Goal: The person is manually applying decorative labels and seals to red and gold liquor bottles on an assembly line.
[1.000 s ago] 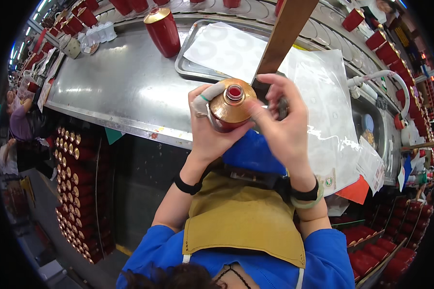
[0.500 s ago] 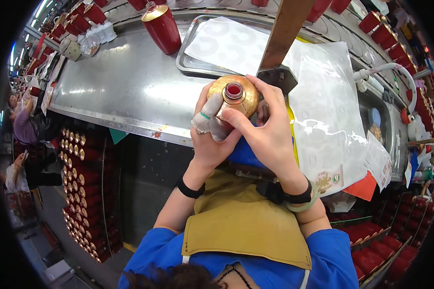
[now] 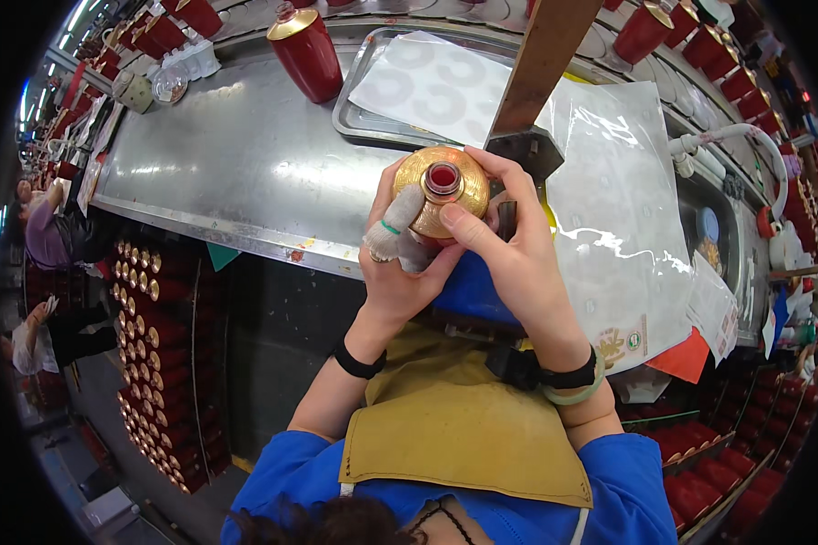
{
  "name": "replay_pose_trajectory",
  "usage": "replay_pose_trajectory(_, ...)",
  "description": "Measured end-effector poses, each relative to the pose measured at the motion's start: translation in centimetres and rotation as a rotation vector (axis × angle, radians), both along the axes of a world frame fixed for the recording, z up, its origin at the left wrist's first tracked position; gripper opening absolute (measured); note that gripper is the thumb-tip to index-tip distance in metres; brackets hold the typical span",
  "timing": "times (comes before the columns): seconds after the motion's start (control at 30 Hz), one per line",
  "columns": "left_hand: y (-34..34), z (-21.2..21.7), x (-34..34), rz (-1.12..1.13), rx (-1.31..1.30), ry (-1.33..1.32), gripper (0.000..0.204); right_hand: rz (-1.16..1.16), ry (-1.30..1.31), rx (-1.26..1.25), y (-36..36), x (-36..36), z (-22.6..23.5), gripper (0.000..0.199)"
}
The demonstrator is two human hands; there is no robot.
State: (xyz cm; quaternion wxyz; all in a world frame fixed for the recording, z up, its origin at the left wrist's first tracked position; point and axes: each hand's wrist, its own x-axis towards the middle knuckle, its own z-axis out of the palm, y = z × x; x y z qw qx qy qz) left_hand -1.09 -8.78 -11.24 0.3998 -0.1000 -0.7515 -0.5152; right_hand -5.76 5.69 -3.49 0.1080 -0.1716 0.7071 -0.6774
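Observation:
Between my two hands is a red bottle [image 3: 464,187] with a gold, patterned shoulder and an uncapped neck pointing up at me. My left hand [image 3: 393,263] wraps its left side; a white cloth cover with a green band sits on the thumb, which lies against the gold shoulder. My right hand [image 3: 516,232] grips the other side, its thumb pressed on the gold near the neck and its fingers round the far side. The lower body of the bottle is mostly hidden by my hands.
A metal bench [image 3: 236,173] runs along the far side, with another red bottle [image 3: 307,56] standing on it. Behind my hands are a metal tray [image 3: 347,116] with white sheets [image 3: 436,86] and a wooden post [image 3: 545,64]. Clear plastic sheeting [image 3: 609,209] covers the right side.
The bottle has turned slightly in my hands and shifted a little. My right thumb has slid to the right along the gold shoulder. Red bottles at the far right have moved along the line.

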Motion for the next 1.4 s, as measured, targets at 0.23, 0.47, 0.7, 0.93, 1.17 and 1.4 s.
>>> replay_pose_trajectory(0.23,0.1,0.1,0.2,0.027,-0.064,-0.016,0.083,0.054,-0.109,0.023,1.1,-1.4,0.1,0.046)
replay_pose_trajectory(0.47,-0.1,1.3,0.7,-0.141,0.077,-0.048,0.077,0.075,-0.162,-0.041,1.7,-1.6,0.2,0.042)
replay_pose_trajectory(0.7,1.5,3.9,1.3,-0.25,0.662,-0.306,0.06,0.105,-0.082,-0.087,1.8,-1.1,-0.7,0.054)
replay_pose_trajectory(0.93,1.2,4.4,1.3,-0.298,0.672,-0.291,0.06,0.108,-0.104,-0.123,1.7,-1.3,-0.9,0.054)
replay_pose_trajectory(1.17,1.1,4.2,1.4,-0.299,0.67,-0.297,0.061,0.129,-0.152,-0.078,2.1,-1.2,-0.6,0.057)
replay_pose_trajectory(1.4,1.7,4.7,1.0,-0.219,0.652,-0.273,0.063,0.13,-0.125,-0.094,2.1,-1.4,-0.3,0.054)
